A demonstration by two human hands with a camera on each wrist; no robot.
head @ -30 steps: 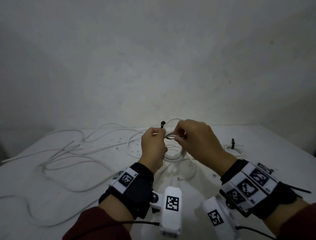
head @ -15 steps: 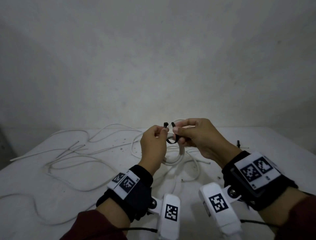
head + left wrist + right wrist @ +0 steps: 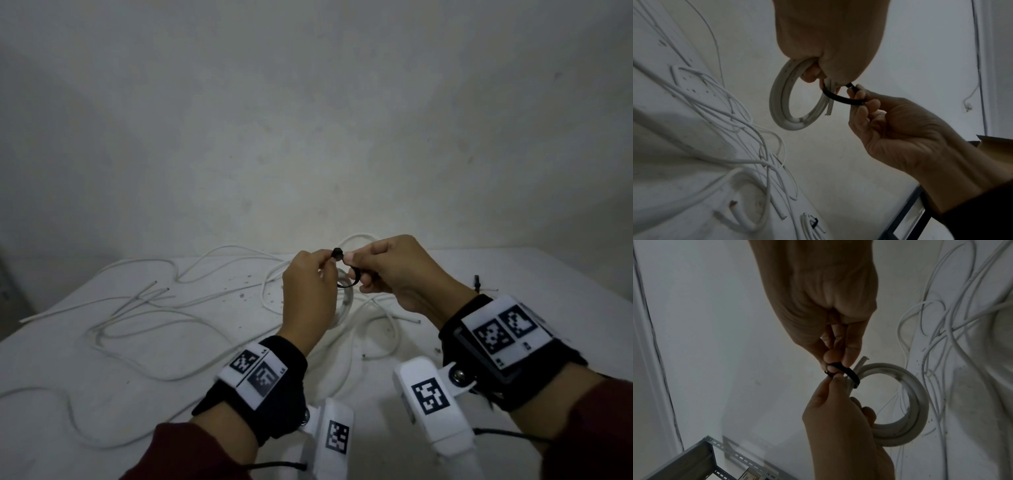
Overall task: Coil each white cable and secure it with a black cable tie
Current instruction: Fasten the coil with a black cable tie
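My left hand grips a small coiled white cable above the table, and its thumb and forefinger also pinch the head of a black cable tie. The tie loops round the bundled strands of the coil. My right hand pinches the tie's free end right against the head, fingertip to fingertip with the left hand. Whether the tip is inside the head is hidden by the fingers.
Several loose white cables sprawl over the white table, mostly left and under the hands. A tied coil with a black tie lies at the right. A bare wall stands close behind. A metal shelf frame is beside the table.
The right hand has brought the tie's free end from under the coil up to the head held by the left hand. Both hands rose slightly.
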